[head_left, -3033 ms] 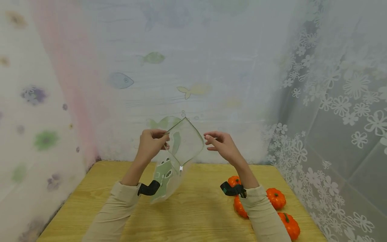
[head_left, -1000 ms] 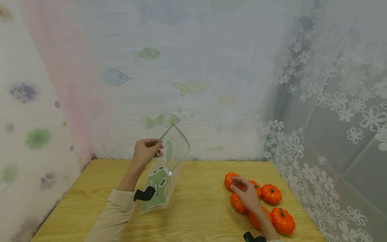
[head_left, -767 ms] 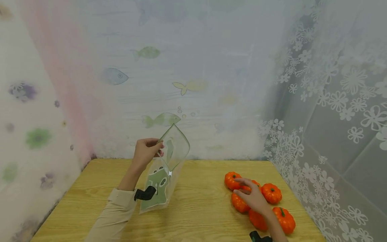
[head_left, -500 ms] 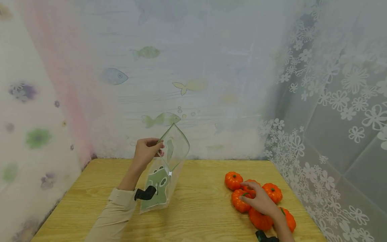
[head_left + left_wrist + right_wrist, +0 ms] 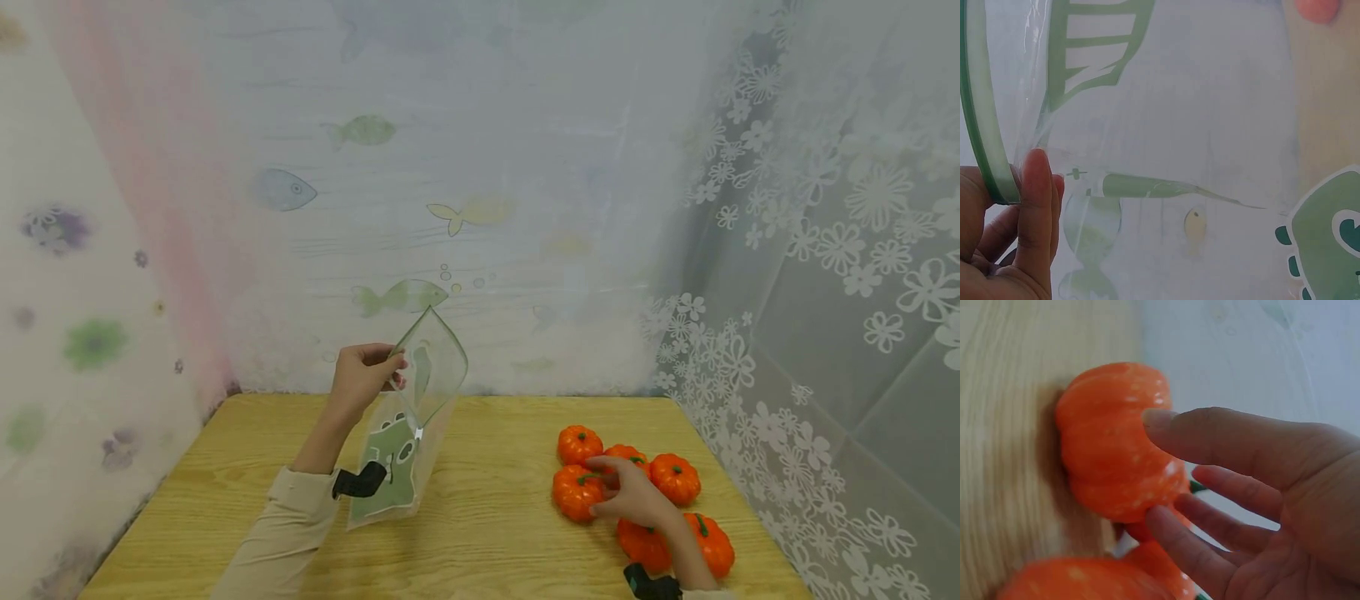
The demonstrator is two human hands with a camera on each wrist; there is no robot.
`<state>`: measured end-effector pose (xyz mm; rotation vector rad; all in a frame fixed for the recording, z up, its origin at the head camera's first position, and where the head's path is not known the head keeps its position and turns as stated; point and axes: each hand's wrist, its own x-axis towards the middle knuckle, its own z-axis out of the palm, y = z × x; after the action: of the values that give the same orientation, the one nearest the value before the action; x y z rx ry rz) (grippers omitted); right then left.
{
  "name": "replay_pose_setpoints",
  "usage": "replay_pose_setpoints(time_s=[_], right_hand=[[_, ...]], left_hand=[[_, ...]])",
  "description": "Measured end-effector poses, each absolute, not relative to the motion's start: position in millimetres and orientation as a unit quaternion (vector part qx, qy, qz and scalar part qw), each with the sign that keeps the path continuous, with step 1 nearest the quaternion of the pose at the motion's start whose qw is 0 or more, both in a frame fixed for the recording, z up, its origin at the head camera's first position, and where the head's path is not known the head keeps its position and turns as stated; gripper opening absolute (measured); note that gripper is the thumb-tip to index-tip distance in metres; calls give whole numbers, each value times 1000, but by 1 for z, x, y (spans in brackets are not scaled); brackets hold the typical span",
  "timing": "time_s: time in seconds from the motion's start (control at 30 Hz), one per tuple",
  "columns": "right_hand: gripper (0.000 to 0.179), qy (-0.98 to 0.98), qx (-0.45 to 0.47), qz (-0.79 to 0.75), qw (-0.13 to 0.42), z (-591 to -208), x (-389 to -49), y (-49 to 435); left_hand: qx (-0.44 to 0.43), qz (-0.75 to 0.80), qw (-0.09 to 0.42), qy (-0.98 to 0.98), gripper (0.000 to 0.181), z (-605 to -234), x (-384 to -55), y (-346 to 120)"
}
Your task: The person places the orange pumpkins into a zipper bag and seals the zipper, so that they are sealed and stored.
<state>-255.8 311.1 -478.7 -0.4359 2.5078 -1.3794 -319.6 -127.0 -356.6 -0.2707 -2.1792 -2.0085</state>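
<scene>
Rightward on the table point(image 5: 491, 533), I have the right hand point(image 5: 637, 498), fingers spread, at the leftmost pumpkin point(image 5: 573, 495); best cup its sides evenly while the left hand point(image 5: 362, 379) pinches the clear bag point(image 5: 397, 467) at its rim.

Left sleeve point(image 5: 266, 537): your forearm is covered in beige cloth, softly creased along its length.
Left cuff point(image 5: 306, 493): you wear it plain, in the same beige.
Left wrist camera point(image 5: 362, 481): your black housing, blunt and elbow-shaped, mounted beside the cuff.
Right wrist camera point(image 5: 651, 583): your second black housing, likewise bent, a small greenish patch on its end.
Right sleeve point(image 5: 708, 595): only a beige edge of yours shows; probably matching cloth.
Left hand point(image 5: 363, 379), right hand point(image 5: 633, 497): yours, both bare.
</scene>
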Motion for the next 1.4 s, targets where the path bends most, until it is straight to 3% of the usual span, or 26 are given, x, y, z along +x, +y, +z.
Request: replay_pose_setpoints(time_s=[0.37, 0.73, 1.2, 1.4], right_hand=[[79, 852, -134, -487, 138, -499, -259, 283], [79, 812, -163, -548, 113, -515, -262, 268], [79, 774, -42, -631, 35, -522, -261, 245], [82, 752, -13, -658, 27, -527, -265, 237]], left_hand=[[-87, -669, 87, -733, 29, -361, -319, -130], [-80, -673, 87, -730, 28, -363, -320, -132], [-77, -680, 82, -725, 28, -367, -323, -131], [-88, -677, 81, -726, 31, -367, -328, -134]])
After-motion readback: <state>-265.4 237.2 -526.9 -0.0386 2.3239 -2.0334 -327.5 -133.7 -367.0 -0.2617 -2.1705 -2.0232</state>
